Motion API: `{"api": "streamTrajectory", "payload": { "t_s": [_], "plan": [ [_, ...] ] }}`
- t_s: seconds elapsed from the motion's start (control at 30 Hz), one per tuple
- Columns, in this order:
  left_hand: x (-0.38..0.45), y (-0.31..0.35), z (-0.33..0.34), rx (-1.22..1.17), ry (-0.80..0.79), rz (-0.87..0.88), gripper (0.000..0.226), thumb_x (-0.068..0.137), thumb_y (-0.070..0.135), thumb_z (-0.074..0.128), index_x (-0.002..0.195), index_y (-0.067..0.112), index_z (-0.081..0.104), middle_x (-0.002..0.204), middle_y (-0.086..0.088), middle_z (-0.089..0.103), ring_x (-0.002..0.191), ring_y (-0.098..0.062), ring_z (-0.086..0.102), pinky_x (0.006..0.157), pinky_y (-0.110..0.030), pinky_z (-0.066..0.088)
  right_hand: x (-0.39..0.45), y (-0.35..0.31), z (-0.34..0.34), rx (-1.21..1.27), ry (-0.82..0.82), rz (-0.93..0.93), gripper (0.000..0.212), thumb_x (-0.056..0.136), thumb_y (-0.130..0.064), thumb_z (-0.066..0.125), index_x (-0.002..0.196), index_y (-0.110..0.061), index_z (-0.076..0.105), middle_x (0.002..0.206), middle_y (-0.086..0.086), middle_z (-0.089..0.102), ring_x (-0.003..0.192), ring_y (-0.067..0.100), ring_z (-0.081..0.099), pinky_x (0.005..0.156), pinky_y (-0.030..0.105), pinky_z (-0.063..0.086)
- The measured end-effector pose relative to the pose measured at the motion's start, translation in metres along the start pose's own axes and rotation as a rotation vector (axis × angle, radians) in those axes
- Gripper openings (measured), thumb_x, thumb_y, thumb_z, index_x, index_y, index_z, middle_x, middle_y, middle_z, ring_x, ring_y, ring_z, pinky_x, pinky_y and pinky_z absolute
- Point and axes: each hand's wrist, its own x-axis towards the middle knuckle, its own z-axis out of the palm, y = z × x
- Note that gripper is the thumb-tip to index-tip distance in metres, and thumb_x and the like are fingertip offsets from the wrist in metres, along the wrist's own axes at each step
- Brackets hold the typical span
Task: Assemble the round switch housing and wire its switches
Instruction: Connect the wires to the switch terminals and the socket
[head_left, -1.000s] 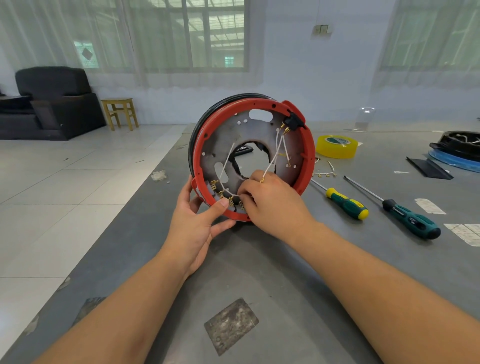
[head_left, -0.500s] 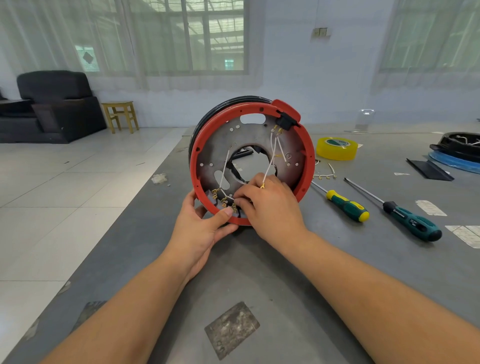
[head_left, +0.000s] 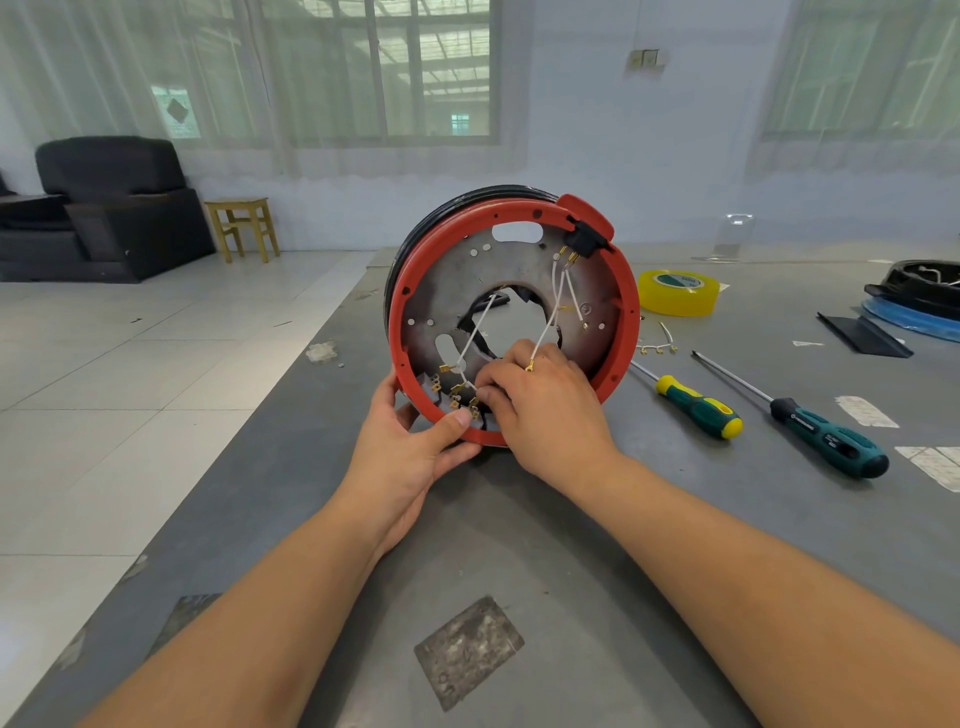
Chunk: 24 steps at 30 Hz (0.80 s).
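My right hand (head_left: 545, 410) is curled in at the bottom of the housing (head_left: 415, 291), fingertips pinched around a white wire (head_left: 470, 343) where it meets the little brass terminals (head_left: 456, 389) near the lower rim; I can't tell whether the connector is fully seated, because my knuckles hide it. My left hand (head_left: 410, 447) holds the red rim from below, thumb pressed on the front edge and fingers wrapped behind, keeping the housing standing on edge on the grey table (head_left: 519, 545) with its open back facing me. From what I see, the shell is already together: red ring on the black body, metal plate inside, and a black switch (head_left: 584, 241) at the upper right with two white leads plugged in. One ring-ended lead lies loose over my right knuckles, and several brass tabs at the bottom look bare, so I judge the wiring about half done. A spare bit of wire (head_left: 660, 343), two screwdrivers (head_left: 696, 405) and a roll of yellow tape (head_left: 675, 291) lie to the right, untouched.
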Motion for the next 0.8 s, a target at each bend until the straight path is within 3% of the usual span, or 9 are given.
{"api": "streamTrajectory", "payload": {
  "t_s": [0.47,0.63,0.8],
  "plan": [
    [-0.0007,0.0015,0.0011,-0.020,-0.001,-0.009,0.068,0.086,-0.009,0.077,0.141,0.026,0.053,0.131,-0.018,0.068,0.106,-0.033,0.077,0.078,-0.042,0.066,0.0004,0.0004,-0.0005,-0.032,-0.022,0.002,0.022,0.104,-0.024,0.047,0.111,-0.021,0.068,0.111,0.003,0.058,0.105,0.027,0.051,0.084,0.042,0.045],
    [-0.0016,0.0029,0.0003,-0.072,-0.061,-0.008,0.071,0.090,-0.004,0.074,0.148,0.030,0.051,0.142,-0.013,0.063,0.109,-0.040,0.075,0.077,-0.053,0.064,0.0003,0.0002,-0.0015,0.019,-0.001,-0.014,0.021,0.104,-0.024,0.051,0.110,-0.018,0.070,0.108,0.003,0.060,0.104,0.026,0.054,0.078,0.040,0.049],
    [-0.0023,0.0030,0.0002,-0.101,-0.080,0.019,0.067,0.094,-0.007,0.068,0.148,0.029,0.053,0.143,-0.014,0.061,0.111,-0.040,0.074,0.078,-0.052,0.065,-0.0004,-0.0029,-0.0005,-0.014,-0.005,-0.043,0.019,0.104,-0.026,0.051,0.109,-0.019,0.069,0.108,0.003,0.059,0.104,0.026,0.054,0.073,0.037,0.050]
  ]
}}
